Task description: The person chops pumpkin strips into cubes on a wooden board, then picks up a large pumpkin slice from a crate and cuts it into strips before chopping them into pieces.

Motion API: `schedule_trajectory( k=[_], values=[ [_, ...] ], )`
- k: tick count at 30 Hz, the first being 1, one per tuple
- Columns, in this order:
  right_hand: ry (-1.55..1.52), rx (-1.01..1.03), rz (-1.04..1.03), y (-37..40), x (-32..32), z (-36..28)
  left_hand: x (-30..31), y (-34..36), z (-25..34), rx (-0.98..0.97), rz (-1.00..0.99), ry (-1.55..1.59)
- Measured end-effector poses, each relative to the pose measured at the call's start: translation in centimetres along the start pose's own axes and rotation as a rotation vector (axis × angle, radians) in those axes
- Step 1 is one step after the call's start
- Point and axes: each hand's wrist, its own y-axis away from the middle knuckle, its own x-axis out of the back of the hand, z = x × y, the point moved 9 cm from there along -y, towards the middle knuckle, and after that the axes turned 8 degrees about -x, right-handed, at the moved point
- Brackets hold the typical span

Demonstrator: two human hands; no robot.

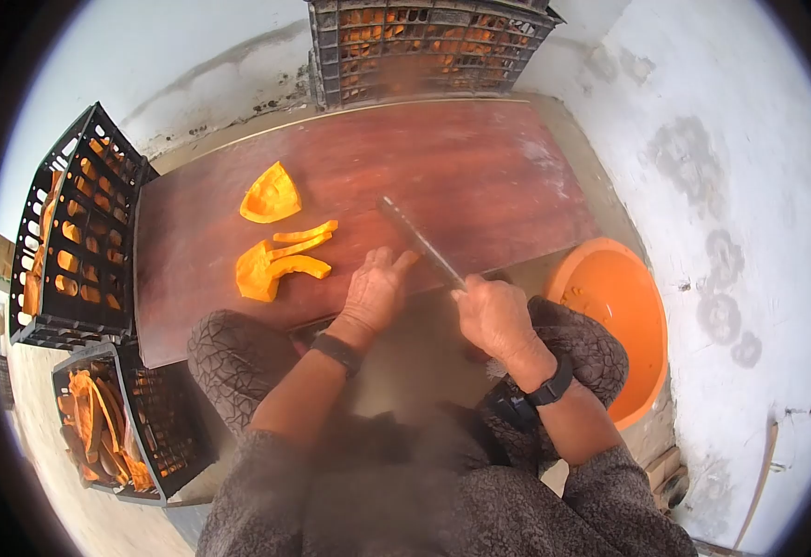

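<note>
My right hand [493, 316] grips a knife [424, 243] by its handle, with the narrow blade pointing up and left over the reddish board [480, 167]. Close to the blade, at the board's near edge, is my left hand [375, 292]. Its thumb stands apart from the bent fingers, and I make out nothing held in it. On the left part of the board lies a wedge of orange pumpkin [272, 195]. Nearer me are a thick, curved pumpkin piece [275, 269] and a thin pumpkin strip [305, 232].
An orange basin [642, 325] stands right of my knee. Black crates with orange pieces surround the board: one crate [424, 51] at the back, another crate [80, 232] at the left, and a lower crate [136, 418]. A white wall [749, 232] rises at the right.
</note>
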Motion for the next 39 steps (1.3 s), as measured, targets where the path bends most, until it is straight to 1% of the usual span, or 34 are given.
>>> schedule_trajectory(
  k=[4, 9, 18, 24, 26, 27, 29, 33, 36, 37, 39],
  values=[
    [0.028, 0.029, 0.006, 0.3, -0.7, -0.1, 0.2, 0.2, -0.7, 0.006, 0.062, -0.028],
    [0.061, 0.020, -0.002, 0.4, -0.7, -0.3, -0.1, 0.0, -0.9, 0.020, 0.026, -0.047],
    [0.044, 0.005, -0.022, 0.2, -0.7, -0.4, -0.4, -0.1, -1.1, 0.003, 0.023, -0.029],
    [0.025, 0.019, -0.083, -0.3, -1.2, -0.1, -0.6, -0.3, -1.1, -0.001, 0.012, -0.043],
    [0.053, 0.010, -0.153, -0.7, -1.6, -0.1, -0.4, -0.4, -0.9, 0.000, 0.013, -0.038],
    [0.053, 0.008, -0.155, -1.0, -1.6, -0.2, -0.1, -0.4, -0.8, 0.004, 0.016, -0.037],
    [0.051, -0.064, -0.206, -1.6, -2.2, 0.2, -0.2, -0.5, -0.8, 0.009, 0.011, -0.025],
    [0.063, -0.042, -0.213, -2.6, -3.4, -0.4, -0.4, -0.6, -0.8, 0.004, -0.020, -0.015],
    [0.065, -0.039, -0.152, -3.7, -4.4, -0.2, -1.6, -0.2, -1.3, 0.028, -0.082, -0.035],
    [0.033, -0.043, -0.140, -4.2, -4.5, 0.0, -1.8, -0.1, -1.2, 0.026, -0.083, -0.038],
    [-0.004, -0.045, -0.122, -4.5, -5.0, 0.3, -1.2, 0.2, -1.1, 0.040, -0.021, -0.047]
  ],
)
